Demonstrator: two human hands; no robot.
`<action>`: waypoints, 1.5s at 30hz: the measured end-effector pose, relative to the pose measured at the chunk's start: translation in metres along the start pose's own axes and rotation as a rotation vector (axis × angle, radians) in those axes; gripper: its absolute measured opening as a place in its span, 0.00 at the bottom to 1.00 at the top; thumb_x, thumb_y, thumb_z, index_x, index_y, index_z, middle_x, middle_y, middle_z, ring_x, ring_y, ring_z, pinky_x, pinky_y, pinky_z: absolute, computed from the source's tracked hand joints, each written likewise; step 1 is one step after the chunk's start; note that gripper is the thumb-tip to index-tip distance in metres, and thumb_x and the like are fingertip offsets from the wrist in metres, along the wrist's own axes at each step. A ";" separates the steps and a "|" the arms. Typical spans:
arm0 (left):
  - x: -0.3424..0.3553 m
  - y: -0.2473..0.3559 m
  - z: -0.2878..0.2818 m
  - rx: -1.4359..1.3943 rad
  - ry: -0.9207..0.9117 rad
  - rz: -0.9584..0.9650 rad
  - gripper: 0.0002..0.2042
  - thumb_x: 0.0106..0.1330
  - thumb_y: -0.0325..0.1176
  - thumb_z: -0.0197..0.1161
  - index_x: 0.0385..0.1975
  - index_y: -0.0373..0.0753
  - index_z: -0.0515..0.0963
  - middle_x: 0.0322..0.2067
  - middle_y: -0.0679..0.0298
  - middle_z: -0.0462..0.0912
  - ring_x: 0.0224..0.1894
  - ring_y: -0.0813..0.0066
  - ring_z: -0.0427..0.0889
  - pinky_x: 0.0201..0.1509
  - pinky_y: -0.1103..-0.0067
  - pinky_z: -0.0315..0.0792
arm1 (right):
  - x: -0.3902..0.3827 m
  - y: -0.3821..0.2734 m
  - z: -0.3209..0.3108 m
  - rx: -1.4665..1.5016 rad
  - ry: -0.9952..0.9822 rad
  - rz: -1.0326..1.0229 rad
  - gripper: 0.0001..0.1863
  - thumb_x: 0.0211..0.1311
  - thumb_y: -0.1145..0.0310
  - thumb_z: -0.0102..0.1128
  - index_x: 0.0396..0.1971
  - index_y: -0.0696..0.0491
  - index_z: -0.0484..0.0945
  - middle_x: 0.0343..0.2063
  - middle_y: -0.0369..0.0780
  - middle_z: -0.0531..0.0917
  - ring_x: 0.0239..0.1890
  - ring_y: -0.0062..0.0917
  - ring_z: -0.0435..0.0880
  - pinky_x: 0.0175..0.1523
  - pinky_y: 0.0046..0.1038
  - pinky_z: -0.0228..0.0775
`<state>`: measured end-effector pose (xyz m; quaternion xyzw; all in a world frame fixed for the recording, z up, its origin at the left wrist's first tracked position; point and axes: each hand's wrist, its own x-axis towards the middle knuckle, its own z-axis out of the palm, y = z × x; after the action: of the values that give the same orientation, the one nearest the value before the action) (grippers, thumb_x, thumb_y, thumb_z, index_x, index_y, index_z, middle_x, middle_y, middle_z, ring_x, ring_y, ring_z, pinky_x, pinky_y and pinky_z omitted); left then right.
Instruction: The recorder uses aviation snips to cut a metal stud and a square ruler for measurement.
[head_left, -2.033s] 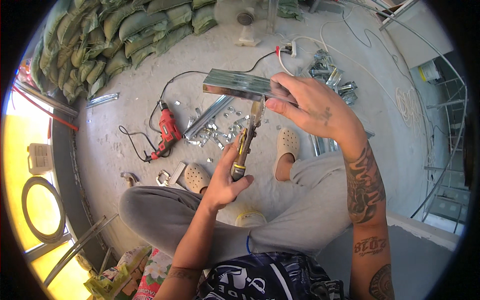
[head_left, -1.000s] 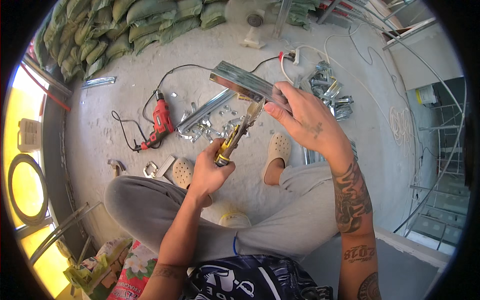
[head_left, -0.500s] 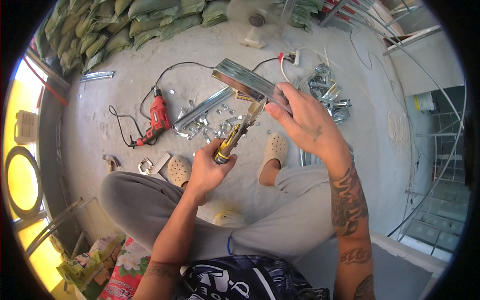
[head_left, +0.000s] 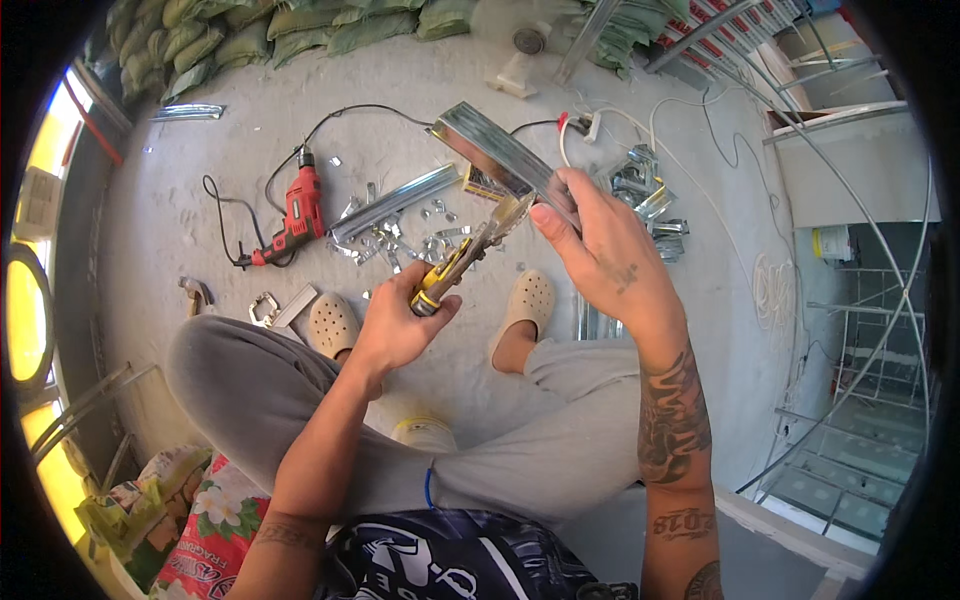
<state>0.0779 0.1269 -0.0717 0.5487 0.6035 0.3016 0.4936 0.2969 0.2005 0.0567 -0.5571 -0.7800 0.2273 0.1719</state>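
My left hand (head_left: 398,325) is closed round the yellow handles of a pair of metal snips (head_left: 482,247), whose jaws point up and to the right. The jaws meet the near end of a shiny galvanized metal channel (head_left: 490,145), just by my right thumb. My right hand (head_left: 615,250) grips that end of the channel from the right, thumb on the near side and fingers over the top. The channel slants up to the left, above the floor. How far the blades sit over its edge is too small to tell.
Cut metal scraps (head_left: 385,235) lie around a longer metal channel (head_left: 395,203). A red corded drill (head_left: 298,210) is on the left, with a hammer (head_left: 195,293) and a clamp (head_left: 264,308) nearer. More metal pieces (head_left: 645,185) are piled right. Green sacks (head_left: 240,45) line the back; scaffolding (head_left: 880,310) stands right.
The whole view has shifted slightly, floor objects moving left in the picture. Both hands keep their hold on the snips and channel, in nearly the same pose.
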 end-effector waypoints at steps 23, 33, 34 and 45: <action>0.002 0.004 0.001 0.020 0.089 0.019 0.14 0.58 0.36 0.72 0.34 0.32 0.80 0.21 0.56 0.80 0.23 0.75 0.72 0.33 0.74 0.71 | -0.002 -0.002 0.000 0.027 0.021 0.018 0.23 0.72 0.49 0.53 0.38 0.58 0.71 0.27 0.45 0.80 0.32 0.45 0.81 0.38 0.41 0.71; 0.003 -0.001 0.007 0.104 0.167 0.102 0.17 0.57 0.41 0.76 0.33 0.33 0.82 0.21 0.51 0.81 0.20 0.65 0.78 0.29 0.73 0.72 | -0.003 -0.004 0.004 0.007 -0.012 0.091 0.25 0.72 0.47 0.52 0.40 0.59 0.72 0.31 0.49 0.82 0.35 0.49 0.82 0.41 0.44 0.73; 0.003 -0.002 0.007 0.133 0.190 0.127 0.16 0.57 0.41 0.77 0.32 0.33 0.82 0.20 0.51 0.81 0.18 0.62 0.77 0.28 0.72 0.72 | -0.003 -0.004 0.005 -0.001 -0.012 0.100 0.25 0.72 0.47 0.51 0.40 0.59 0.72 0.30 0.49 0.82 0.35 0.49 0.82 0.41 0.44 0.73; 0.009 -0.010 0.007 0.128 0.283 0.206 0.14 0.56 0.38 0.76 0.29 0.34 0.80 0.19 0.50 0.79 0.18 0.58 0.76 0.27 0.71 0.72 | -0.003 -0.012 -0.006 0.069 -0.135 0.190 0.32 0.72 0.44 0.50 0.55 0.63 0.71 0.37 0.53 0.82 0.41 0.47 0.82 0.50 0.39 0.71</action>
<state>0.0820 0.1319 -0.0851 0.5901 0.6255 0.3859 0.3342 0.2913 0.1956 0.0678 -0.6059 -0.7251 0.3062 0.1155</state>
